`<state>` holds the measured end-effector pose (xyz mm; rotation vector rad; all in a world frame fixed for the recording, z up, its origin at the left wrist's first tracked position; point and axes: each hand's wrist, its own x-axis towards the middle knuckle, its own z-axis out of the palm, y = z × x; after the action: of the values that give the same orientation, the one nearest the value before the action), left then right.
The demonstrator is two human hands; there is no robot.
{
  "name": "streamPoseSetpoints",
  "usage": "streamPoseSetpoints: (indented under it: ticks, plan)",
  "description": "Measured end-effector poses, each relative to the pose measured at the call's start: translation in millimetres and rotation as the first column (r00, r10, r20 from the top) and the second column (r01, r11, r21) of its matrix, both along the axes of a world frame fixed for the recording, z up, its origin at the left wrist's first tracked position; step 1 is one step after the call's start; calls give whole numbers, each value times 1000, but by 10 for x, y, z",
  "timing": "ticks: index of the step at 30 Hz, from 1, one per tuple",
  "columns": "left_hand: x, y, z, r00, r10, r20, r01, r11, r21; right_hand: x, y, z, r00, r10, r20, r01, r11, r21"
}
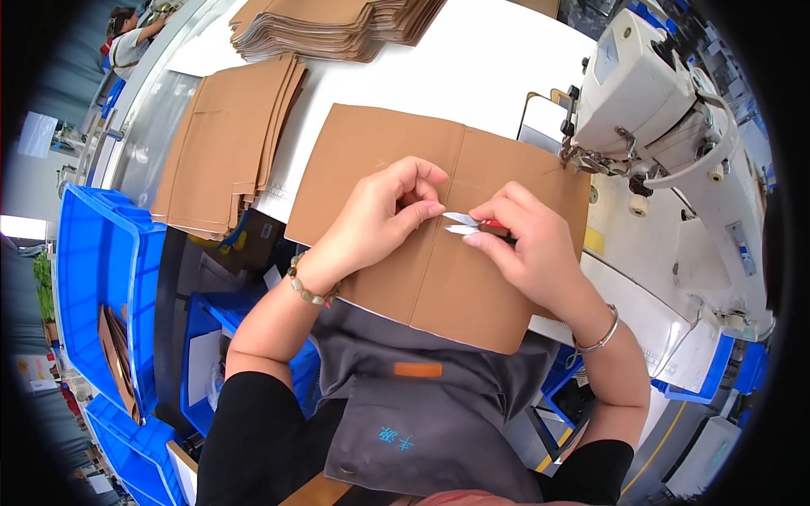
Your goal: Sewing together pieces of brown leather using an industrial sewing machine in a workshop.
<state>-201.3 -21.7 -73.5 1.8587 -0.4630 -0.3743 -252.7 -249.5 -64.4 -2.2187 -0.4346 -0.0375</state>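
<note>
A large brown leather-like panel [380, 139] with a seam line across its middle lies over the table's front edge, its near end above my lap. My right hand [533, 240] grips a pair of thread snips [462, 221] with red on the handle. Their two pale blades stand apart and point left, just over the seam line. Close to the blade tips, my left hand [384, 215] is closed in a pinch above the panel. What its fingertips hold, if anything, is too small to see.
A white sewing machine [645, 93] stands at the right. Stacked brown panels [224, 143] lie at the left, and another pile [312, 34] is at the back. Blue bins [101, 261] stand at the lower left. Another person [128, 46] is at the far upper left.
</note>
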Motion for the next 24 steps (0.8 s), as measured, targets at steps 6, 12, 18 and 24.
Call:
streamPoseSetpoints:
  ticks: [6,12,18,24]
  plan:
    - [13,19,27,999,-20,-50,19,1000,-25,-18,132,-87,995,3,98,8,994,-106]
    - [20,27,20,999,-37,-34,36,999,-27,-20,140,-100,984,45,172,-8,978,-210]
    - [6,41,19,1000,-26,-14,26,999,-31,-2,152,-95,979,53,196,-15,981,-191]
    - [-197,473,179,985,134,-108,-137,990,-21,58,70,-112,996,-64,59,57,993,108]
